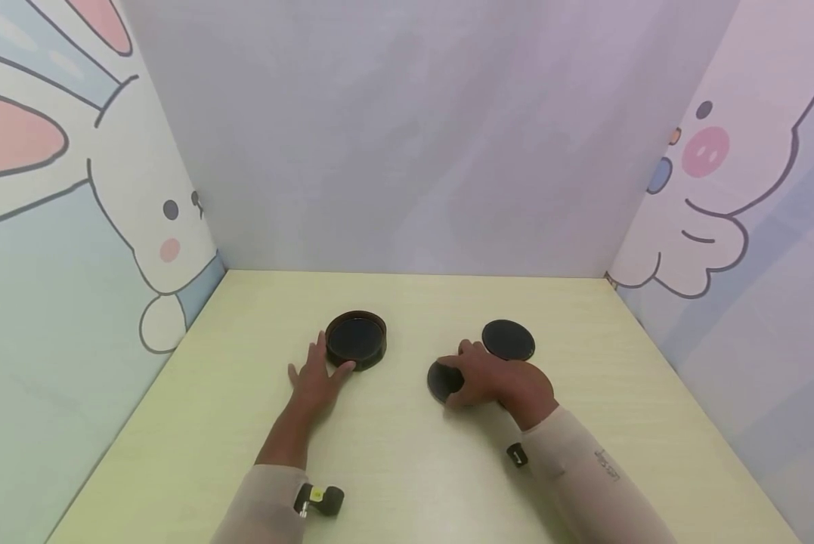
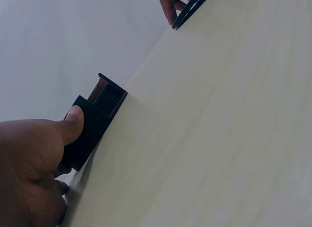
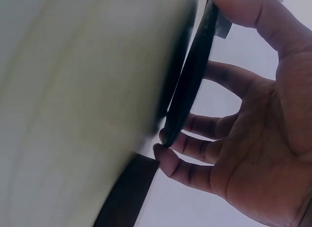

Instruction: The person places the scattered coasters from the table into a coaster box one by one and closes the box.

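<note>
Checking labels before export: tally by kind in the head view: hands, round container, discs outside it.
Hands: 2 (left hand, right hand)
Round container: 1
Discs outside it: 2 (front disc, back disc)
Total: 5, not counting any disc hidden under the hand

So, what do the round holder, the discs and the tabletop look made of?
Holder: perhaps plastic or lacquered wood; smooth, dark outer wall, brownish inside.
Discs: possibly plastic or leatherette; flat, dark, fairly matte, without sharp glare.
Tabletop: likely wood or wood-look laminate; pale, satin, with faint grain-like streaks.
</note>
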Available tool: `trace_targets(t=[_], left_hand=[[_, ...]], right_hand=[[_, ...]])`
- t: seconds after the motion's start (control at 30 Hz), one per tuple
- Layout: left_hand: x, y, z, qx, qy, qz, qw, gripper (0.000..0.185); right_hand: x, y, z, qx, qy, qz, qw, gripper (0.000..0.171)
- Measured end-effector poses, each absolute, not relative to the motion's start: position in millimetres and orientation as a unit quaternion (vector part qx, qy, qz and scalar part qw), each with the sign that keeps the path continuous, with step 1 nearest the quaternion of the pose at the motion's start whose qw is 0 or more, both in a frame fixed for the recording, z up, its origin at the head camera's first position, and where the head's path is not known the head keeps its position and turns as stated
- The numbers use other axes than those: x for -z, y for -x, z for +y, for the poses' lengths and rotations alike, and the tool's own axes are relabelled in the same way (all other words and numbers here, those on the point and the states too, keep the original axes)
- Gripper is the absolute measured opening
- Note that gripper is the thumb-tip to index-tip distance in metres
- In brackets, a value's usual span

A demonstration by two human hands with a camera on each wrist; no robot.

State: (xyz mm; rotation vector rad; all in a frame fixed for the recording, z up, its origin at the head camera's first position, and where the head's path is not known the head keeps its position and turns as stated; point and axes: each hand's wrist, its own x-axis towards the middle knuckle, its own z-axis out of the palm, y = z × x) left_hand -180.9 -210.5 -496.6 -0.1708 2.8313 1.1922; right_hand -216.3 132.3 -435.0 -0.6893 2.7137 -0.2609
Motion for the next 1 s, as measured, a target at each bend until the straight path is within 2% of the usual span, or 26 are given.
trace_targets(t=[0.57, 1.0], left_hand=[[493, 179, -209, -0.387, 0.058, 0.92, 0.036, 0.099], [493, 177, -208, -0.383, 0.057, 0.922, 0.03, 0.099]], right_hand=[[434, 225, 141, 0.17, 0.259, 0.938, 0.156, 0.07], [435, 230, 143, 0.229, 0.276, 0.927, 0.111, 0.073]])
